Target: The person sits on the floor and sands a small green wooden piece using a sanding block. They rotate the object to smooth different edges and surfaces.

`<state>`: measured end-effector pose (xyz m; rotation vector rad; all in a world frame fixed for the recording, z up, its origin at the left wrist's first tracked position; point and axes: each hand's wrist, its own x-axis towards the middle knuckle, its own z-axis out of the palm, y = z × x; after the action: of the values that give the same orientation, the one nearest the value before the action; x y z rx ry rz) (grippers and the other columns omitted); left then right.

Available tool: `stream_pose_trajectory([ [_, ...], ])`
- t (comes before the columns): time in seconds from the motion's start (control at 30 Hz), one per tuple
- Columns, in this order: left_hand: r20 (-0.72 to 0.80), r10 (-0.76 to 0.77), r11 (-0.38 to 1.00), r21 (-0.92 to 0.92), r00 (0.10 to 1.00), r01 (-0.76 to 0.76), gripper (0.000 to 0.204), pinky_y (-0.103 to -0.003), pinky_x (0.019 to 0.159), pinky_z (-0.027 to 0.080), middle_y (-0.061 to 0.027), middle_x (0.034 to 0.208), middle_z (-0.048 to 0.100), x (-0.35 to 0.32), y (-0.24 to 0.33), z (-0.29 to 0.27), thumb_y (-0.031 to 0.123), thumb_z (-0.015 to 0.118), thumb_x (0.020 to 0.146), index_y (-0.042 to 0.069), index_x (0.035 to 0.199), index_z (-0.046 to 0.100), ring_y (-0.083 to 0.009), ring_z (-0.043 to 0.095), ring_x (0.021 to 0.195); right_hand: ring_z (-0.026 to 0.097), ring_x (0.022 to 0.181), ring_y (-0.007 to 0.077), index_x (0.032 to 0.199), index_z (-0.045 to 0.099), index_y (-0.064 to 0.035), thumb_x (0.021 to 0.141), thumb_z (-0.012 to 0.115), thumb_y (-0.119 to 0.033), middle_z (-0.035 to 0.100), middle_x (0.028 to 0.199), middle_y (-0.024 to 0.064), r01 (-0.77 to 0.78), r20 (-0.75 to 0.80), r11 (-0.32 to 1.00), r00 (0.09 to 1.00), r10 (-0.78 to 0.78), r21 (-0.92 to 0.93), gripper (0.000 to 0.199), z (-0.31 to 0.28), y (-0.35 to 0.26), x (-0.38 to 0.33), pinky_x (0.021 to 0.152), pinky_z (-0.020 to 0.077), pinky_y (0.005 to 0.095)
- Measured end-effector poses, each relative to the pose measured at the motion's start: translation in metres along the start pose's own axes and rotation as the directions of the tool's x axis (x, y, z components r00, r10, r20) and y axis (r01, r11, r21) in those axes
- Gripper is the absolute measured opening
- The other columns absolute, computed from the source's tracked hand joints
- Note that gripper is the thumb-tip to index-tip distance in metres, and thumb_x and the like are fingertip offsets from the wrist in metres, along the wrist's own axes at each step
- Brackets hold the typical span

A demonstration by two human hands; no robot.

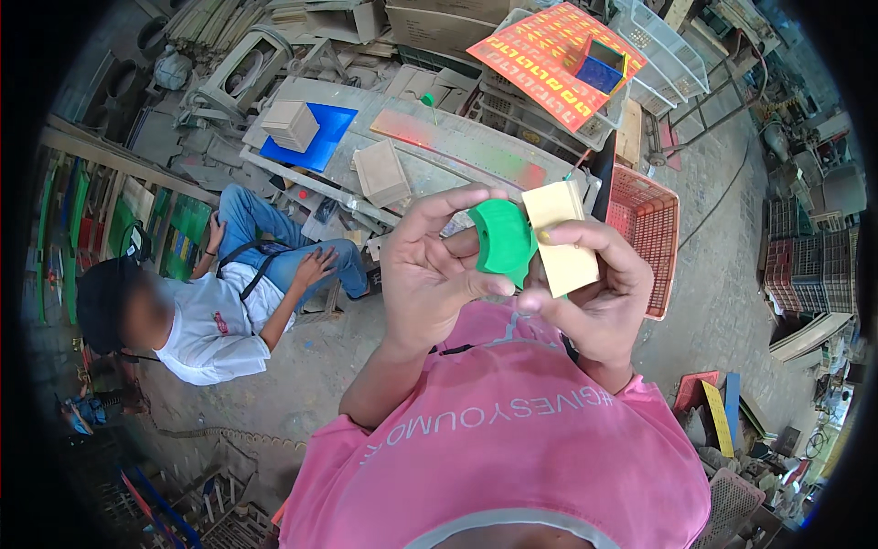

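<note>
My left hand (430, 261) holds a green painted wooden piece (501, 240) with a curved edge, fingers wrapped around its left side. My right hand (594, 293) grips a pale unpainted wooden block (562, 238) pressed against the green piece's right side. Both hands are raised close in front of my chest, above my pink shirt (503, 439).
Another person in a white shirt and jeans (219, 320) sits on the ground at left. Behind the hands stands a workbench (457, 146) with wooden boxes and a blue sheet. An orange patterned board (549, 59), white crates and a red plastic crate (651, 229) stand at right.
</note>
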<state>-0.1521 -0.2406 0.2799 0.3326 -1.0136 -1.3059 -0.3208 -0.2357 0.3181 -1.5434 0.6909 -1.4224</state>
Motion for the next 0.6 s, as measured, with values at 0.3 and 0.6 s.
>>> stream_pose_trajectory([
  [0.3, 0.012, 0.083, 0.993, 0.083, 0.996, -0.084, 0.061, -0.042, 0.097, 0.051, -0.0205, 0.13, 0.048, -0.005, 0.0, 0.008, -0.019, 0.07, 0.069, -0.002, 0.122, 0.045, -0.0343, 0.053, 0.119, 0.058, 0.084, 0.0202, 0.114, 0.066, -0.0035, 0.09, 0.061, -0.027, 0.058, 0.104, 0.0186, 0.399, -0.126, 0.86, 0.882, -0.455, -0.318, 0.034, 0.007, 0.014, 0.013, 0.064, 0.0458, 0.0248],
  [0.6, 0.019, 0.114, 0.985, 0.13, 0.993, -0.115, 0.057, -0.042, 0.094, 0.053, -0.0213, 0.127, 0.05, -0.015, 0.002, -0.005, -0.017, 0.07, 0.071, -0.003, 0.122, 0.047, -0.0336, 0.056, 0.115, 0.048, 0.127, 0.0332, 0.109, 0.071, -0.0214, 0.083, 0.063, -0.029, 0.066, 0.117, -0.0057, 0.384, 0.312, 0.623, 0.923, -0.227, -0.681, 0.029, 0.003, 0.005, 0.008, 0.107, 0.0093, 0.0518],
])
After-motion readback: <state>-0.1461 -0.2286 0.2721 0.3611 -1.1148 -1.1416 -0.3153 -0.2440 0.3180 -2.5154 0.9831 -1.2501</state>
